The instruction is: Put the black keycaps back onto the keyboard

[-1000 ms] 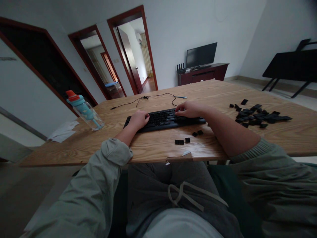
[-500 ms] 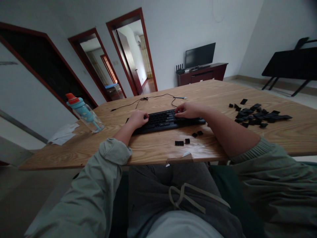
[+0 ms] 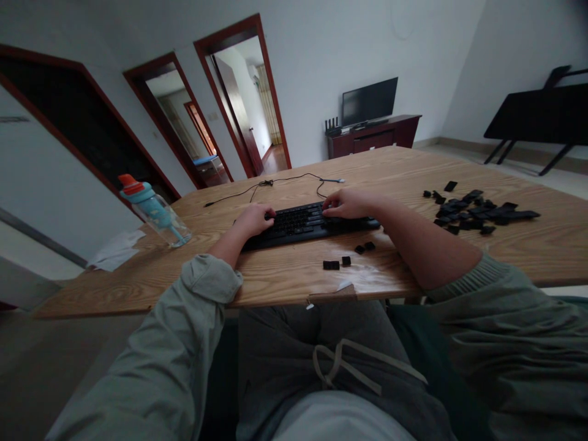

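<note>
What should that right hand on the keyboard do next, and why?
Maybe the right hand should lift a little, because it hides the part of the keyboard beneath it. The left hand rests toward the left end, so it could probably hold things steady.

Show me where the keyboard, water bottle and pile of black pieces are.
Keyboard [image 3: 297,223], head view: keys near its middle.
Water bottle [image 3: 158,214], head view: middle of its body.
Pile of black pieces [image 3: 478,212], head view: middle of the heap.

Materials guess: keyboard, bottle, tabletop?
Keyboard: probably plastic, satin black; mostly dull, dark surface.
Bottle: clear body, plastic or glass, can't tell; interior shows through.
Tabletop: wood or wood-look laminate, slightly glossy; visible grain, pale sheen near the front edge.
</note>
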The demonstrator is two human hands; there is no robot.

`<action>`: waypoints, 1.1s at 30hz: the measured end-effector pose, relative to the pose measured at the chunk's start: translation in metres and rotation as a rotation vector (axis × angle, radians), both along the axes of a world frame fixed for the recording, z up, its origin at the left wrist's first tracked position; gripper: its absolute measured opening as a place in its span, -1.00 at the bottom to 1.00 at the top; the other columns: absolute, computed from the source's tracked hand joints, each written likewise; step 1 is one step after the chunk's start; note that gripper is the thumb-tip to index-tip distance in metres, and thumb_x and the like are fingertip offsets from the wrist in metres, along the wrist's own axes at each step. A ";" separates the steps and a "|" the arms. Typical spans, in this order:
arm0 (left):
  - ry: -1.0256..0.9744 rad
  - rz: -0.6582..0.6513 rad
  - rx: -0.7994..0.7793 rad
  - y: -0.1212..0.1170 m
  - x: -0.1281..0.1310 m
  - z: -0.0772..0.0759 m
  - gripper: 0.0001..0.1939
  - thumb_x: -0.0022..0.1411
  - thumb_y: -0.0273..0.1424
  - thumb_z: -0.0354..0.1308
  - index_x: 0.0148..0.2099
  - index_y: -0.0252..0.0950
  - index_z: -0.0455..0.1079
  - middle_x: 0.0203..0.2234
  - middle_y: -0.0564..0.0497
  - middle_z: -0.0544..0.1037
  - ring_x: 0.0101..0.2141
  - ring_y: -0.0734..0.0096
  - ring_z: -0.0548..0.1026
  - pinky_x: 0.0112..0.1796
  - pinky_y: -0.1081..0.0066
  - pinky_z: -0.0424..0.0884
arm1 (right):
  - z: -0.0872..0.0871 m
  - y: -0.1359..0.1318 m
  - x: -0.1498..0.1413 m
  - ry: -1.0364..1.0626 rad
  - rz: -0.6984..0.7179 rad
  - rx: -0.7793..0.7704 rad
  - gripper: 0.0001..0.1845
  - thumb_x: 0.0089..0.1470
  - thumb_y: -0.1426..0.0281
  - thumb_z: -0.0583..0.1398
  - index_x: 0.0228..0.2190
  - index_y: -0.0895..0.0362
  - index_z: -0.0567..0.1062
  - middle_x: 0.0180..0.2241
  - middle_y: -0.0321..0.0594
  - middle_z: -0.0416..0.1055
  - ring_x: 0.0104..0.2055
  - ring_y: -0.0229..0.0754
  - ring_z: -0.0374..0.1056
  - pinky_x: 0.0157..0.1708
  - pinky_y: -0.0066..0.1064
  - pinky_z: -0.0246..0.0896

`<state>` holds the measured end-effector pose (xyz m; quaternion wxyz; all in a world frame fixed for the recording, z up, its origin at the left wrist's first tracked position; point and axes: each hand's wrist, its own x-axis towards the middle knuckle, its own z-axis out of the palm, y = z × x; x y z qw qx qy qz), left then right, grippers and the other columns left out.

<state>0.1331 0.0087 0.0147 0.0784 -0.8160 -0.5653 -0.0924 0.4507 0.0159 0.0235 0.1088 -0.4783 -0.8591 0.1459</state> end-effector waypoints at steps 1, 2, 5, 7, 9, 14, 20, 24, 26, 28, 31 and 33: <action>0.021 -0.008 0.003 0.000 0.000 0.000 -0.70 0.21 -0.35 0.17 -0.04 -0.22 0.61 -0.19 -0.11 0.65 -0.15 0.20 0.56 -0.08 0.28 0.43 | 0.000 0.000 0.000 0.003 -0.001 -0.002 -0.63 0.18 0.19 0.21 -0.08 0.11 0.64 -0.24 -0.12 0.61 -0.27 -0.09 0.45 -0.29 -0.31 0.27; 0.048 -0.020 0.005 0.000 0.001 0.001 -0.71 0.21 -0.36 0.16 -0.06 -0.22 0.61 -0.19 -0.11 0.65 -0.14 0.18 0.55 -0.08 0.27 0.42 | 0.000 0.000 0.000 0.004 -0.002 -0.005 -0.63 0.18 0.19 0.21 -0.09 0.10 0.64 -0.24 -0.12 0.61 -0.27 -0.09 0.45 -0.30 -0.32 0.27; 0.159 -0.067 0.009 -0.003 0.006 0.002 -0.72 0.21 -0.43 0.13 -0.11 -0.25 0.63 -0.20 -0.15 0.64 -0.11 0.12 0.53 -0.03 0.22 0.39 | 0.000 0.001 0.001 -0.006 -0.006 -0.006 -0.63 0.17 0.16 0.22 -0.09 0.10 0.64 -0.25 -0.12 0.61 -0.28 -0.09 0.45 -0.31 -0.32 0.27; 0.241 -0.071 0.035 -0.007 0.012 0.001 -0.71 0.22 -0.47 0.09 -0.13 -0.26 0.63 -0.20 -0.18 0.64 -0.10 0.09 0.51 -0.01 0.18 0.37 | -0.001 0.001 0.002 -0.003 0.001 -0.002 -0.62 0.16 0.15 0.23 -0.10 0.09 0.64 -0.25 -0.12 0.61 -0.28 -0.08 0.45 -0.30 -0.31 0.27; 0.296 -0.044 0.061 -0.012 0.019 -0.001 -0.68 0.23 -0.52 0.04 -0.15 -0.27 0.62 -0.20 -0.19 0.63 -0.09 0.09 0.50 -0.01 0.17 0.36 | -0.002 0.002 0.002 0.011 0.007 0.006 -0.62 0.16 0.14 0.22 -0.10 0.08 0.64 -0.24 -0.12 0.62 -0.27 -0.08 0.46 -0.29 -0.30 0.28; 0.273 0.070 0.088 -0.025 0.034 -0.009 -0.63 0.23 -0.60 -0.02 -0.13 -0.28 0.60 -0.16 -0.20 0.60 -0.07 0.09 0.48 -0.09 0.19 0.39 | -0.002 -0.001 0.000 0.016 0.025 0.014 -0.64 0.16 0.18 0.22 -0.12 0.11 0.64 -0.25 -0.13 0.62 -0.27 -0.10 0.47 -0.29 -0.34 0.28; 0.046 0.079 0.169 -0.034 0.020 0.004 -0.69 0.25 -0.48 0.04 -0.12 -0.24 0.61 -0.05 -0.14 0.56 -0.04 0.14 0.49 -0.01 0.23 0.40 | 0.019 -0.037 -0.008 0.068 0.131 0.076 -0.69 0.15 0.22 0.22 -0.17 0.11 0.64 -0.32 -0.18 0.60 -0.34 -0.15 0.43 -0.37 -0.39 0.24; -0.172 0.128 0.258 -0.036 -0.024 0.030 -0.67 0.28 -0.41 -0.02 -0.10 -0.26 0.59 -0.03 -0.11 0.56 -0.11 0.21 0.53 -0.02 0.28 0.42 | 0.024 -0.090 -0.007 0.087 0.322 -0.022 -0.70 0.14 0.22 0.23 -0.15 0.07 0.63 -0.32 -0.20 0.58 -0.38 -0.18 0.42 -0.43 -0.42 0.23; -0.243 0.191 0.284 -0.032 -0.057 0.037 -0.70 0.23 -0.41 0.03 -0.14 -0.24 0.58 -0.07 -0.10 0.58 -0.08 0.19 0.53 -0.01 0.29 0.42 | 0.019 -0.112 -0.006 0.067 0.360 0.019 -0.72 0.11 0.27 0.26 -0.14 0.05 0.63 -0.22 -0.16 0.59 -0.29 -0.15 0.45 -0.35 -0.41 0.27; -0.341 0.297 0.317 -0.026 -0.090 0.034 -0.74 0.21 -0.39 0.05 -0.18 -0.23 0.57 -0.12 -0.09 0.60 -0.10 0.18 0.53 -0.01 0.30 0.42 | 0.011 -0.124 -0.005 0.016 0.378 0.080 -0.73 0.08 0.30 0.28 -0.15 0.02 0.63 -0.17 -0.14 0.58 -0.23 -0.11 0.46 -0.26 -0.37 0.28; -0.497 0.429 0.280 -0.017 -0.129 0.016 -0.74 0.18 -0.36 0.07 -0.17 -0.25 0.56 -0.20 -0.08 0.62 -0.17 0.18 0.55 -0.08 0.28 0.46 | 0.000 -0.128 -0.010 -0.091 0.423 0.128 -0.81 0.10 0.32 0.27 -0.24 0.02 0.65 -0.25 -0.13 0.57 -0.25 -0.08 0.46 -0.22 -0.32 0.27; -0.597 0.440 0.195 -0.014 -0.142 0.005 -0.74 0.18 -0.34 0.08 -0.18 -0.26 0.56 -0.27 -0.06 0.63 -0.22 0.20 0.56 -0.11 0.29 0.48 | -0.003 -0.127 -0.016 -0.141 0.457 0.141 -0.84 0.12 0.35 0.24 -0.29 0.04 0.65 -0.31 -0.13 0.56 -0.26 -0.07 0.45 -0.21 -0.30 0.26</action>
